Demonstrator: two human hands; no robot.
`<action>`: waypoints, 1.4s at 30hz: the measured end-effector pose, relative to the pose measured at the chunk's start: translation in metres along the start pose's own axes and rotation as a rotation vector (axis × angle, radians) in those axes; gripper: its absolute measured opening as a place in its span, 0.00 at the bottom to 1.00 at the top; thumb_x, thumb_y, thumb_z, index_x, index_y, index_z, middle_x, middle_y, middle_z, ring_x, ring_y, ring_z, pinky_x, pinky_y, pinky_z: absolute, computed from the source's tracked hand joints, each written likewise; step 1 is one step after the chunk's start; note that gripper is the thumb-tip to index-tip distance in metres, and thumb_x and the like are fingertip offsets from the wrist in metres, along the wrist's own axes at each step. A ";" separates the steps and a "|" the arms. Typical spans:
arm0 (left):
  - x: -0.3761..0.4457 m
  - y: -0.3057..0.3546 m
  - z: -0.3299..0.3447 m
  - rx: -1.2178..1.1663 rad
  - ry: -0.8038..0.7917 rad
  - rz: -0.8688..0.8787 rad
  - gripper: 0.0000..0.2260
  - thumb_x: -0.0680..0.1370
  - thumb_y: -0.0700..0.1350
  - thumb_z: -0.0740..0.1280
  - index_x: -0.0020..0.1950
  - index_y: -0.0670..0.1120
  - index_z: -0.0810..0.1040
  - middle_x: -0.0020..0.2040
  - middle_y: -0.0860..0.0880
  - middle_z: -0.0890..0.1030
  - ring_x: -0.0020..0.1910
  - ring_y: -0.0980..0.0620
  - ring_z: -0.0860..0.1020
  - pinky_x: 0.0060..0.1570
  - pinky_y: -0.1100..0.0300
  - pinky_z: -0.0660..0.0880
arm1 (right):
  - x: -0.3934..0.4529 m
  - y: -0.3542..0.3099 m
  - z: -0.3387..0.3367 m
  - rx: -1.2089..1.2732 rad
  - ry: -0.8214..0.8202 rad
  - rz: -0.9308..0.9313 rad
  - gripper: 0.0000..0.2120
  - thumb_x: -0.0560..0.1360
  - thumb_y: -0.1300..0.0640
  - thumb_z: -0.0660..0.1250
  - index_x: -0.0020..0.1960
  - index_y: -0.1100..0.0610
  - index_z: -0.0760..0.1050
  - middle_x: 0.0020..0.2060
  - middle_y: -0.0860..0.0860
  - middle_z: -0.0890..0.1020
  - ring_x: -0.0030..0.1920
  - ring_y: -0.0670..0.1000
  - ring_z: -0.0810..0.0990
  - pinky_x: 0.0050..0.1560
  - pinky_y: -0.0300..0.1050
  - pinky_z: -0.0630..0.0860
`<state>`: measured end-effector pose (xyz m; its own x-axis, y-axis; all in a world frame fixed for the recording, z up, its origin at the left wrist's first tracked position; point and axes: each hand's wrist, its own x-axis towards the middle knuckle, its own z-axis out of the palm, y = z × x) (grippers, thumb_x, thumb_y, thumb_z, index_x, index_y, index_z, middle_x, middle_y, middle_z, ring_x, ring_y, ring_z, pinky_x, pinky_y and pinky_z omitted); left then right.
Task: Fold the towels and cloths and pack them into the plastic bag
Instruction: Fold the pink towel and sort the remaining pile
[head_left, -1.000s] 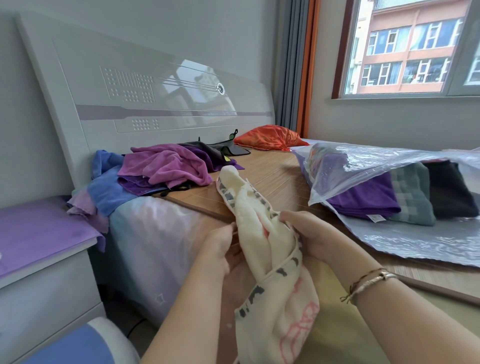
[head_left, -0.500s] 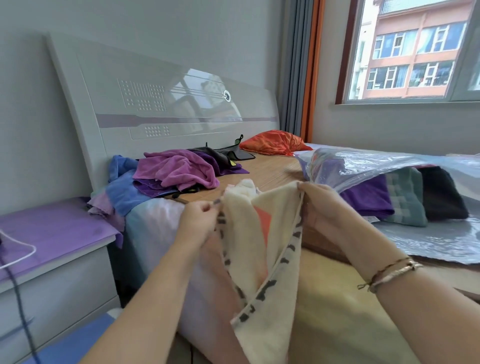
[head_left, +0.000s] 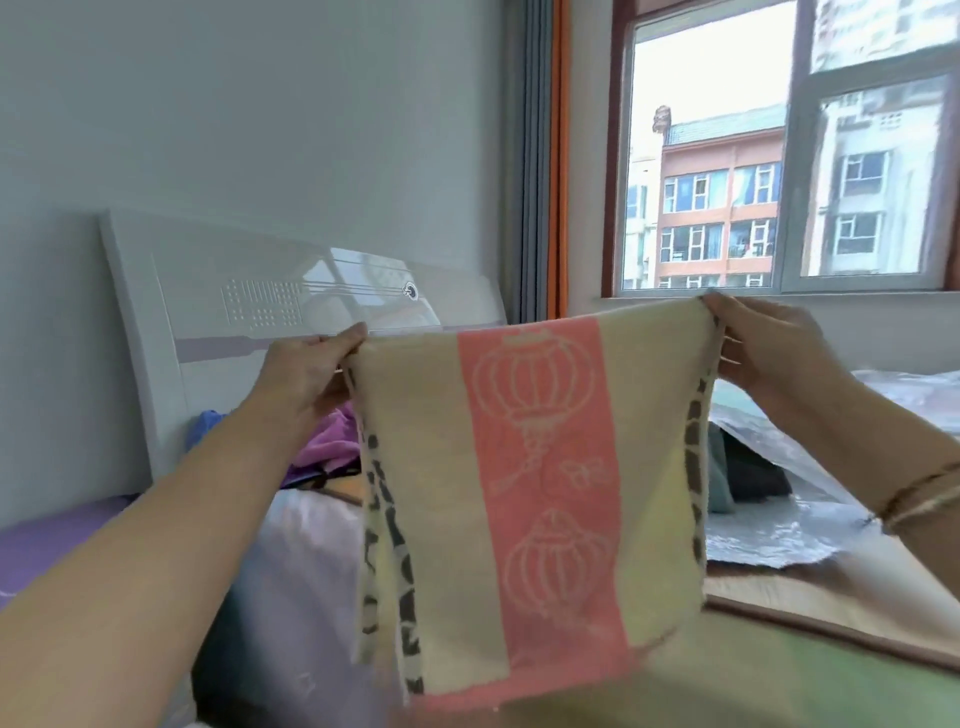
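- Left hand (head_left: 306, 364) and right hand (head_left: 763, 338) are pinching the lantern-print towel's (head_left: 530, 478) top corners.
- Towel is hiding most of the cloth pile (head_left: 322, 447) and plastic bag (head_left: 779, 514).

Towel (head_left: 530, 467) hides most of cloth pile (head_left: 322, 447) and plastic bag (head_left: 779, 519); towel's bottom edge blurred.
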<state>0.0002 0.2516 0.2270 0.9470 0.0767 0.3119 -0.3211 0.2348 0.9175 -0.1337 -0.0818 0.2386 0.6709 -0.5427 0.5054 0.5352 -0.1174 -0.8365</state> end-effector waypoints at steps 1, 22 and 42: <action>-0.001 0.006 0.009 0.016 0.004 -0.001 0.12 0.72 0.43 0.74 0.35 0.44 0.73 0.29 0.46 0.78 0.25 0.51 0.76 0.22 0.64 0.75 | 0.001 -0.012 -0.007 -0.006 0.003 -0.020 0.06 0.76 0.54 0.69 0.47 0.57 0.80 0.38 0.50 0.80 0.35 0.49 0.78 0.36 0.39 0.78; -0.040 0.010 0.109 0.841 -0.825 0.071 0.18 0.61 0.33 0.71 0.51 0.39 0.81 0.41 0.45 0.81 0.38 0.53 0.80 0.35 0.65 0.77 | -0.016 -0.039 -0.104 -0.783 -0.072 0.224 0.20 0.62 0.69 0.63 0.53 0.65 0.79 0.42 0.57 0.80 0.43 0.53 0.77 0.45 0.43 0.76; -0.009 -0.033 0.080 0.607 -0.717 0.061 0.05 0.81 0.46 0.62 0.51 0.49 0.77 0.43 0.54 0.84 0.42 0.57 0.82 0.44 0.58 0.76 | -0.018 0.002 -0.110 -0.461 -0.154 0.221 0.12 0.80 0.54 0.62 0.62 0.57 0.73 0.51 0.55 0.79 0.46 0.56 0.81 0.45 0.53 0.81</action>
<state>0.0022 0.1656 0.2133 0.7656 -0.5900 0.2563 -0.5083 -0.3107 0.8032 -0.2014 -0.1637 0.2047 0.8285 -0.4713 0.3024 0.1143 -0.3864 -0.9152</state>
